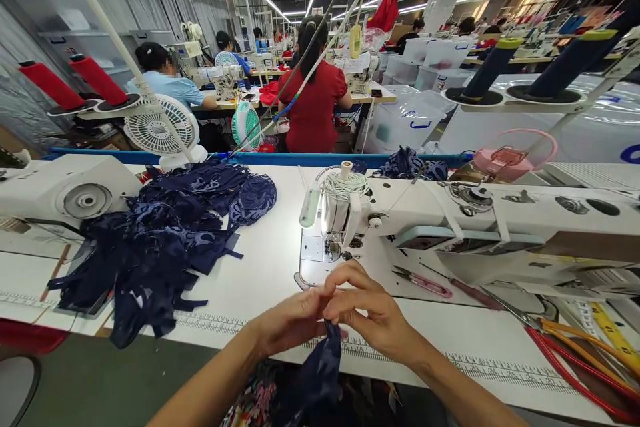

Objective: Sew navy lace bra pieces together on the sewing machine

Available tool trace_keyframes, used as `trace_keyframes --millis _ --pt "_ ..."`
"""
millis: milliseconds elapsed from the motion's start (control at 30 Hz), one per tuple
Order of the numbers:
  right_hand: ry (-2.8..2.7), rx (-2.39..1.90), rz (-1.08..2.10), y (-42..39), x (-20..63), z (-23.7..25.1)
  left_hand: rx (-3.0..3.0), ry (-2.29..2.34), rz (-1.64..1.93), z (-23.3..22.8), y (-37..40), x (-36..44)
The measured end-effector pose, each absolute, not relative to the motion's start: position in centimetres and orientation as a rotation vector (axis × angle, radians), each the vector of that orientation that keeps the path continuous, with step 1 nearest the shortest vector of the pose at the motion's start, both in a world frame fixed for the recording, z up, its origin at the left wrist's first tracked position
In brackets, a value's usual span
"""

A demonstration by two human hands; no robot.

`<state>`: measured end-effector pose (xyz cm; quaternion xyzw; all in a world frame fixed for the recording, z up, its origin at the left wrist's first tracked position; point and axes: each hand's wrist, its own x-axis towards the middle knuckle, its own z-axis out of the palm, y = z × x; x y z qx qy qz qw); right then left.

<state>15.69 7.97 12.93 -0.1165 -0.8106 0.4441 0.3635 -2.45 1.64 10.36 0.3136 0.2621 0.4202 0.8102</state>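
A navy patterned fabric piece (320, 367) hangs down over my lap from between my hands, just in front of the table edge. My right hand (367, 310) pinches its top end with thumb and fingertips. Against it, my left hand (295, 320) is closed at the same end of the cloth, its fingertips partly hidden behind the right fingers. Directly beyond my hands stands a white sewing machine (400, 207), its needle area lit. To the left, a heap of navy patterned fabric pieces (175, 220) covers part of the white table (270, 260).
Pink-handled snips (425, 282) lie under the machine arm. Scissors with red handles (565, 360) and an orange-handled pair (590, 340) lie at the right. A second machine (70, 187) stands left. A white fan (163, 125) and people at machines are beyond the table.
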Motion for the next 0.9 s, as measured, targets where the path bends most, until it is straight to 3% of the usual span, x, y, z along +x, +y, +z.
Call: trace_keyframes --millis 233,500,733,900 --pt "-2.011 -0.325 1.389 8.2 16.4 13.0 0.94 0.74 0.927 11.5 1.4 -2.0" --pt "-1.892 -0.738 1.648 8.0 16.2 11.5 1.539 1.311 1.056 13.5 1.5 -3.6" --pt "-1.983 -0.846 1.456 7.7 14.5 12.1 1.597 1.422 1.059 13.0 1.2 -4.1" --pt "-1.834 -0.758 1.583 7.7 14.2 13.2 1.65 1.38 0.928 16.0 0.4 -5.2"
